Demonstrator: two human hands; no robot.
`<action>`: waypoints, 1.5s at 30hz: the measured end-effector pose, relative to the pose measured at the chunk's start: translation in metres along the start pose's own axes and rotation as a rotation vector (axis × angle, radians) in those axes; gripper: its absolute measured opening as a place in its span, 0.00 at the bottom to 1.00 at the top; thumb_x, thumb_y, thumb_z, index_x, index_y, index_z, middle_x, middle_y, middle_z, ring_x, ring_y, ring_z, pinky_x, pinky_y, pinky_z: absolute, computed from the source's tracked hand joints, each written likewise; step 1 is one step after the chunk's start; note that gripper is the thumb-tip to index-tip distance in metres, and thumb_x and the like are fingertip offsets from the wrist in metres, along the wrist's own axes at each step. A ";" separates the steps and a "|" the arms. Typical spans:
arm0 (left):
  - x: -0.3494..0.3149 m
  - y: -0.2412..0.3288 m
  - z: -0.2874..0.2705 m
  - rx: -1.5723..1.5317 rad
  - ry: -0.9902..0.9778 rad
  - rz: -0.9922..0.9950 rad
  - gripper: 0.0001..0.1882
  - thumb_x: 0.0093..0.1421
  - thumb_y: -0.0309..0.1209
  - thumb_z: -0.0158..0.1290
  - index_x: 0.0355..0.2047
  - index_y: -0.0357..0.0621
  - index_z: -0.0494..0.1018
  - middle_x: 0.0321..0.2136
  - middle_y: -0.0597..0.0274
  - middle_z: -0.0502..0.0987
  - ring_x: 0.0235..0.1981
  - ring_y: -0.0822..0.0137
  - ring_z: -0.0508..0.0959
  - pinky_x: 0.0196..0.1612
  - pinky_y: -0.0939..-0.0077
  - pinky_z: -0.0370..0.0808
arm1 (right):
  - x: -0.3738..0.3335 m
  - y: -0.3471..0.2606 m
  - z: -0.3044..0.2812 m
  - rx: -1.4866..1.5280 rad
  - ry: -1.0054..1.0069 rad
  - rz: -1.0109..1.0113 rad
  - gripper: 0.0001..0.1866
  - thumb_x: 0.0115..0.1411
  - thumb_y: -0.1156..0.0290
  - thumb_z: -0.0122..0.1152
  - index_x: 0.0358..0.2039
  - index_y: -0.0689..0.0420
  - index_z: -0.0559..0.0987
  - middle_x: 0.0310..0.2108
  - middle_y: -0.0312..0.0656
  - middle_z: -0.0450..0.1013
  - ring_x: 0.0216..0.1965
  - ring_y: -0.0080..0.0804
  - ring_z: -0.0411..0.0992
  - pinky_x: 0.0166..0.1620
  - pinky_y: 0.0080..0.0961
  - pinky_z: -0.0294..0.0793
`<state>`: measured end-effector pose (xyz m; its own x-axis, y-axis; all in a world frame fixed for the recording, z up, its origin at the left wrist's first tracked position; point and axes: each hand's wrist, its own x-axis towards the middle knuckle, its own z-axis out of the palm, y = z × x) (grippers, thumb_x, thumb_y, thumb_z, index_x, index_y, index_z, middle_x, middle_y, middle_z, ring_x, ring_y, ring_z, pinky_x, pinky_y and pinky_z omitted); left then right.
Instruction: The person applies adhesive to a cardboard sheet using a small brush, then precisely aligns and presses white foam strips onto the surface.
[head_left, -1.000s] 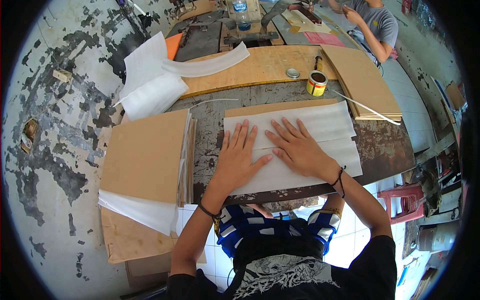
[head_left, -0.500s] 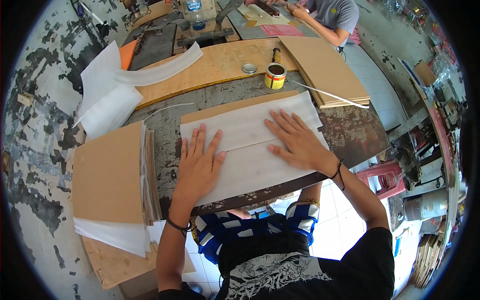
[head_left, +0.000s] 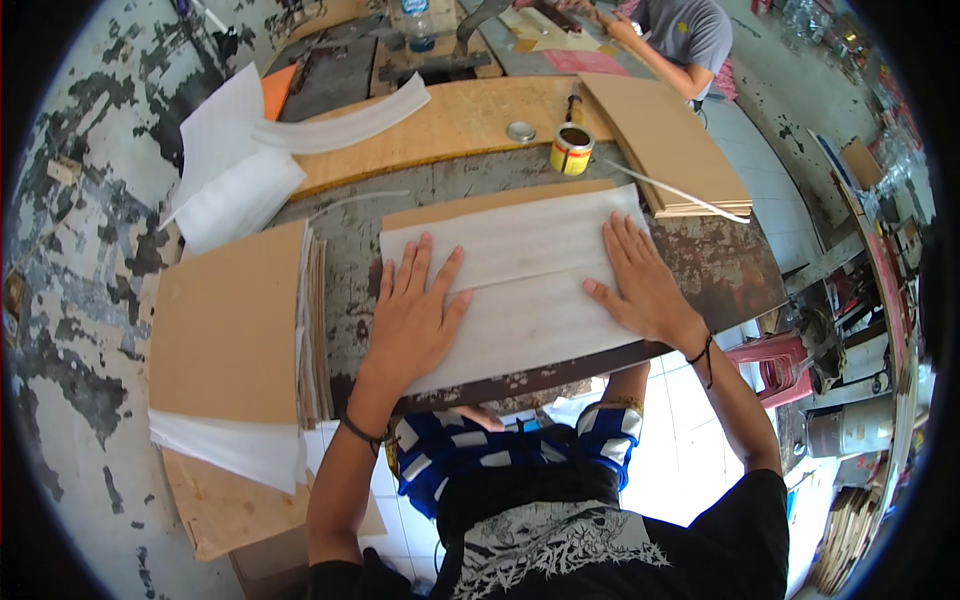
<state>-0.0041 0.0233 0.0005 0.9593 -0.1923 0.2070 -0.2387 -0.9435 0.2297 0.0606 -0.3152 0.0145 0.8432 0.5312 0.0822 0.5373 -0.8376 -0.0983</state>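
Note:
White foam sheeting [head_left: 530, 238] lies over a brown board [head_left: 480, 208], whose far edge shows as a narrow strip. A seam or crease runs across the middle of the foam. My left hand [head_left: 415, 318] rests flat on its left part, fingers spread. Near the right edge of the foam, my right hand [head_left: 645, 285] is also laid flat, thumb apart from the fingers. Neither hand grips anything. Beyond the foam stands an opened yellow and red tin [head_left: 572, 152] with dark contents. Its round lid [head_left: 520, 131] and a brush-like tool [head_left: 574, 108] lie close by.
Stacked brown boards [head_left: 230, 320] with foam between stand at left, and another board stack [head_left: 670, 140] lies at far right. Loose foam [head_left: 240, 200] is heaped at far left. A white strip [head_left: 680, 190] crosses the right stack. A co-worker [head_left: 680, 45] sits beyond.
My right hand has slid right across the foam toward its right edge. My left hand keeps nearly the same place on the foam. The whole view has shifted slightly.

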 end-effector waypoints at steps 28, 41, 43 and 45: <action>-0.035 -0.001 -0.037 0.120 0.091 -0.126 0.24 0.67 0.34 0.52 0.60 0.37 0.76 0.63 0.51 0.74 0.59 0.45 0.72 0.62 0.54 0.69 | 0.030 -0.072 0.007 0.379 0.297 -0.193 0.23 0.64 0.68 0.64 0.58 0.62 0.78 0.59 0.54 0.73 0.62 0.53 0.68 0.68 0.44 0.64; -0.041 -0.007 -0.033 0.196 0.118 -0.029 0.25 0.64 0.34 0.50 0.60 0.40 0.76 0.63 0.52 0.75 0.55 0.52 0.74 0.56 0.58 0.68 | 0.025 -0.054 0.007 0.217 0.231 -0.307 0.25 0.70 0.53 0.57 0.62 0.51 0.78 0.67 0.49 0.67 0.68 0.48 0.63 0.71 0.47 0.57; -0.038 -0.009 -0.036 0.192 0.128 -0.020 0.25 0.64 0.35 0.50 0.59 0.38 0.77 0.62 0.52 0.75 0.54 0.52 0.74 0.56 0.57 0.68 | 0.025 -0.053 0.004 0.182 0.225 -0.303 0.26 0.70 0.53 0.57 0.64 0.51 0.77 0.68 0.49 0.67 0.68 0.48 0.63 0.71 0.47 0.57; -0.039 -0.008 -0.034 0.189 0.123 -0.006 0.25 0.63 0.36 0.51 0.58 0.37 0.78 0.61 0.51 0.75 0.53 0.52 0.74 0.56 0.57 0.68 | 0.025 -0.056 0.005 0.158 0.212 -0.290 0.27 0.70 0.53 0.57 0.65 0.51 0.75 0.68 0.49 0.66 0.69 0.47 0.63 0.71 0.47 0.57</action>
<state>-0.0446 0.0472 0.0228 0.9322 -0.1627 0.3233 -0.1890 -0.9806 0.0515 0.0522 -0.2546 0.0172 0.6429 0.6908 0.3308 0.7625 -0.6181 -0.1911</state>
